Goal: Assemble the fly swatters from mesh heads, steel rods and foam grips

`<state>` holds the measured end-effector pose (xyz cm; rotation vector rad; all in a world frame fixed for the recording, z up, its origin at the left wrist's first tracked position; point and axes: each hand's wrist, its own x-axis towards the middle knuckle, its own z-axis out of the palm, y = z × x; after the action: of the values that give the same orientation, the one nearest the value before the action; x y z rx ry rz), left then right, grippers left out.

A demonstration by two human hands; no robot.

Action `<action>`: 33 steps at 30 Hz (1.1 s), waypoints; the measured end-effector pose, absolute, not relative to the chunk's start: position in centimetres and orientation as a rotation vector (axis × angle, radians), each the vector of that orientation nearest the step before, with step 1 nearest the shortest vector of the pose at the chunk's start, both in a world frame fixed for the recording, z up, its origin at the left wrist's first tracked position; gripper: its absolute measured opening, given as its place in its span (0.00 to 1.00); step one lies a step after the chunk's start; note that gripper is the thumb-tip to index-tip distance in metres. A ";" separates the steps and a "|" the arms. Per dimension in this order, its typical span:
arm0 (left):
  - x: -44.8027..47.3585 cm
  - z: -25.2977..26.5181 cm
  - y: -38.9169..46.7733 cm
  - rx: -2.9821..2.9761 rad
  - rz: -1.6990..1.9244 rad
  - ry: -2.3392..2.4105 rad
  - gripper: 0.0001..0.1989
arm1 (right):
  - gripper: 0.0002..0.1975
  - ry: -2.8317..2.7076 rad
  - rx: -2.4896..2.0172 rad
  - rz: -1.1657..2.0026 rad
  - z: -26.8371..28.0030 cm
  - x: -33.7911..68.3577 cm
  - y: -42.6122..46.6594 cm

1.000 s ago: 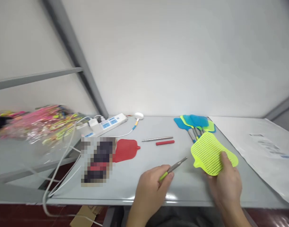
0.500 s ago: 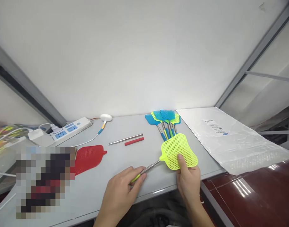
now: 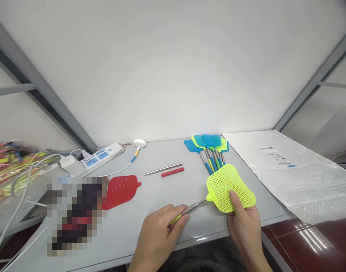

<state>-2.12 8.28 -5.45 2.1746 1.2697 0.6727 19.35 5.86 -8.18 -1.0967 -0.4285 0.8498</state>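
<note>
A yellow-green fly swatter (image 3: 226,185) with a metal rod is held level over the front of the table. My left hand (image 3: 163,232) is closed round its handle, most of which the fingers hide. The mesh head is pinched in my right hand (image 3: 245,226), thumb on top and fingers underneath. Beyond them lie a loose metal rod (image 3: 163,169) and a red grip sleeve (image 3: 173,172), side by side. To the left rests a red swatter head (image 3: 122,192), detached from any rod. Several blue and yellow-green fly swatters (image 3: 211,143) are piled at the back, heads toward the wall.
A white power strip (image 3: 105,156) with plugs and cables stands back left, near a round white device (image 3: 139,143). A white plastic mailing bag (image 3: 271,170) covers the right side and overhangs the edge. Colourful packaged items (image 3: 14,170) lie far left. A blurred-out patch (image 3: 76,215) hides the front left.
The camera view has swung slightly left, so everything appears further right. Both hands keep the same hold on the yellow-green fly swatter.
</note>
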 end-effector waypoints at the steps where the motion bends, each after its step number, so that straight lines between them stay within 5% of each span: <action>1: -2.1 -5.4 8.3 2.183 0.672 1.269 0.12 | 0.27 -0.429 -1.092 0.850 -8.2 19.4 5.9; 33: -2.2 -5.5 8.1 2.225 0.569 1.280 0.16 | 0.27 -0.406 -0.989 0.938 -8.6 19.9 6.1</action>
<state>-2.18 8.05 -5.51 2.2245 1.2804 0.5690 19.87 6.07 -8.56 -0.9894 -0.4063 0.9384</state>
